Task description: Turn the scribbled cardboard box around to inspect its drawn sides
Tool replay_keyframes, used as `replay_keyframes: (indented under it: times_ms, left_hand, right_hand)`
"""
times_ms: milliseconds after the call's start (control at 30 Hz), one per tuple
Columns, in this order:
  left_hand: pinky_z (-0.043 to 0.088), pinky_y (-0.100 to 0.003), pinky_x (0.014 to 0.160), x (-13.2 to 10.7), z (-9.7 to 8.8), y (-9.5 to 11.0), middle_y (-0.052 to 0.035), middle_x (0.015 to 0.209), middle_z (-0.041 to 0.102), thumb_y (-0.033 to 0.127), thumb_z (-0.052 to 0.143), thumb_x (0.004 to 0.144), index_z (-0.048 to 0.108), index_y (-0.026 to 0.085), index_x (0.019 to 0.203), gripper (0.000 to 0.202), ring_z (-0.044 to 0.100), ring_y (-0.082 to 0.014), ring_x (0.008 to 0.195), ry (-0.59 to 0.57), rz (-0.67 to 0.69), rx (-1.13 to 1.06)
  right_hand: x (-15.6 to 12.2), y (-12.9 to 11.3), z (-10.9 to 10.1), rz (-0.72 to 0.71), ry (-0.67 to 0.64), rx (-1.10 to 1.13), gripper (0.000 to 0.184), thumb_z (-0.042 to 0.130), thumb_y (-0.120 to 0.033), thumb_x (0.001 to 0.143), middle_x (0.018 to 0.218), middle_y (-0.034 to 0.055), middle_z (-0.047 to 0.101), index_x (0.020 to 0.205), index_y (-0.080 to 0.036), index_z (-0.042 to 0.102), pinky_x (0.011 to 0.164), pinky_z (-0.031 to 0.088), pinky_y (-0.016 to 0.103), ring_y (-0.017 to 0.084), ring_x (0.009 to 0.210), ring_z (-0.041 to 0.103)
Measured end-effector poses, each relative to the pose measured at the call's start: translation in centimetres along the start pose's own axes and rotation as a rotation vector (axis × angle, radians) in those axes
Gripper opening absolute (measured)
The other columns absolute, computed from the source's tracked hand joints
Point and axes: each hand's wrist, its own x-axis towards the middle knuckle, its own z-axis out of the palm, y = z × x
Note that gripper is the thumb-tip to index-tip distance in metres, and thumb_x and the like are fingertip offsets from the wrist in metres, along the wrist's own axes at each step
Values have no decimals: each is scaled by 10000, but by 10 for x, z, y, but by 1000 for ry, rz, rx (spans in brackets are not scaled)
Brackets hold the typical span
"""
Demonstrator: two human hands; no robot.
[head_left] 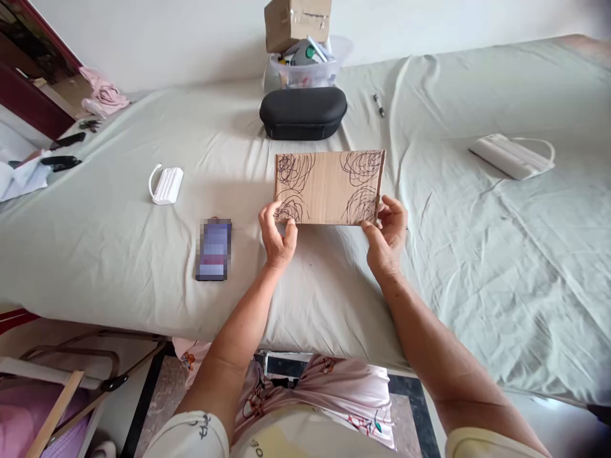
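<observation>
A flat rectangle of brown cardboard [329, 187], scribbled with black pen spirals, is held just above a pale green bedsheet [477, 267], directly in front of the person and just short of a black zip case [303, 113]. The left hand [277, 234] pinches the lower left corner, with its fingertips on the scribbled face and its thumb curled in near the bottom edge. The right hand [386, 238] pinches the lower right corner, thumb on the front and fingers curving round the side edge. Near the left hand lies a phone [213, 249], its screen blurred out, and beyond it sits a folded white face mask [166, 186]. A second white face mask [510, 156] lies well off to the right. Past the case are a black marker [379, 105] and a clear plastic tub [305, 73] of small items, with a cardboard box [296, 22] on top.
</observation>
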Motion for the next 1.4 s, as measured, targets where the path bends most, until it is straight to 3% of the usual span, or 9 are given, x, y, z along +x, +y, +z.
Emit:
replay_keyframes:
  times_ms: [200, 367, 533, 667, 800, 933, 1100, 1300, 1400]
  left_hand:
    - [455, -415, 1246, -3, 4, -11, -156, 1546, 529, 183, 596, 851, 351, 231, 1583, 773, 515, -275, 1478, -50, -75, 24]
    - [597, -375, 991, -1, 5, -21, -117, 1236, 613, 66, 603, 756, 525, 211, 1361, 628, 645, -263, 1192, -82, -274, 103]
    - [607, -323, 864, 1, 3, -19, -93, 1162, 597, 10, 607, 741, 556, 212, 1260, 559, 638, -248, 1136, -93, -300, 124]
    - [612, -324, 858, 1, 4, -16, -80, 1133, 597, 0, 605, 752, 563, 216, 1230, 526, 649, -243, 1105, -82, -294, 145]
    - [597, -394, 1034, 1, 2, -18, -99, 1186, 624, 5, 593, 777, 572, 213, 1255, 521, 656, -269, 1208, -84, -309, 174]
    - [522, -448, 1194, 3, -1, -25, -150, 1412, 620, 56, 605, 825, 472, 214, 1473, 680, 595, -301, 1412, -67, -352, 148]
    - [450, -444, 1275, 9, -5, -33, -144, 1575, 562, 79, 605, 846, 382, 238, 1563, 768, 552, -266, 1493, -40, -330, 97]
    - [577, -396, 1009, 13, -13, -20, -95, 1123, 722, 366, 577, 1007, 575, 218, 1141, 200, 709, -244, 1100, -16, -345, 101]
    - [572, -350, 889, 16, -18, -11, -67, 965, 689, 631, 450, 1059, 533, 234, 930, 425, 681, -218, 948, 29, -320, 107]
  right_hand:
    - [3, 2, 1, 114, -19, -91, 421, 686, -306, 777, 1110, 38, 674, 1190, -290, 601, 848, 610, 381, 229, 1094, 654]
    - [9, 15, -3, 251, -77, -320, 299, 648, -244, 666, 892, 9, 697, 948, -271, 553, 759, 591, 374, 228, 880, 690]
    - [12, 16, -6, 207, -153, -456, 236, 646, -268, 685, 882, 30, 727, 881, -284, 514, 724, 581, 379, 242, 842, 691]
    - [14, 13, -9, 185, -194, -503, 236, 652, -283, 682, 852, 30, 721, 862, -287, 500, 705, 562, 376, 238, 796, 669]
    - [15, 8, -12, 126, -240, -520, 221, 657, -317, 701, 814, 23, 718, 850, -277, 500, 668, 529, 356, 215, 732, 644]
    - [12, -4, -12, 54, -431, -517, 269, 701, -466, 790, 740, 16, 704, 823, -263, 527, 651, 513, 349, 192, 643, 624]
    - [5, -15, -7, 13, -541, -528, 616, 567, -868, 859, 607, 18, 639, 760, -261, 528, 580, 477, 334, 183, 550, 583]
    - [8, -13, -11, -23, -433, -605, 774, 348, -987, 860, 616, 50, 647, 734, -248, 543, 550, 398, 320, 181, 550, 565]
    - [12, -11, -16, -9, -411, -656, 785, 321, -989, 863, 591, 42, 612, 697, -250, 528, 553, 374, 319, 175, 539, 528]
